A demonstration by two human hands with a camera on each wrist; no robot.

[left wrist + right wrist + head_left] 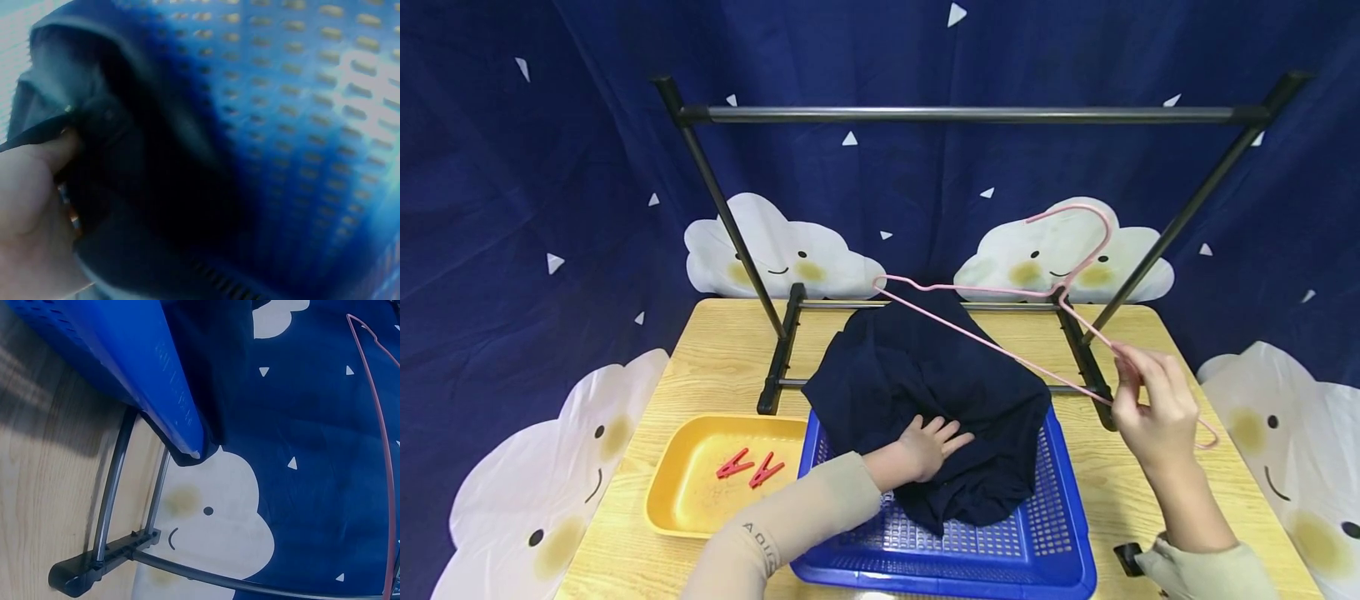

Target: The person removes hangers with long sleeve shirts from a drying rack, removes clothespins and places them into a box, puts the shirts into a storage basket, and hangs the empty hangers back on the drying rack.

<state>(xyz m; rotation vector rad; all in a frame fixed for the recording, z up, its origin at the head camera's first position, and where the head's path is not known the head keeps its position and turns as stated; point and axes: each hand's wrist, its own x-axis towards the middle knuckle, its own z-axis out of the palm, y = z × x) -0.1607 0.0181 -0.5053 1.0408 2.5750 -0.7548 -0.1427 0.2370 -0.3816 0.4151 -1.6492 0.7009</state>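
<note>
A dark navy garment (917,358) lies bunched in a blue plastic basket (1071,500), draped over its far rim. My left hand (921,450) rests on the garment with its fingers spread; in the left wrist view the thumb (62,150) touches a dark fold, and the view is blurred. My right hand (1157,404) holds a pink hanger (970,333) by its near end, raised to the right of the basket. The hanger's hook points up and away. In the right wrist view the hanger (381,425) runs along the right edge, and the hand is hidden.
A black rack with a metal top bar (962,115) stands behind the basket on the wooden table (700,367). Left of the basket is a yellow tray (673,500) holding two red clothespins (765,471). A dark blue curtain (880,50) hangs behind.
</note>
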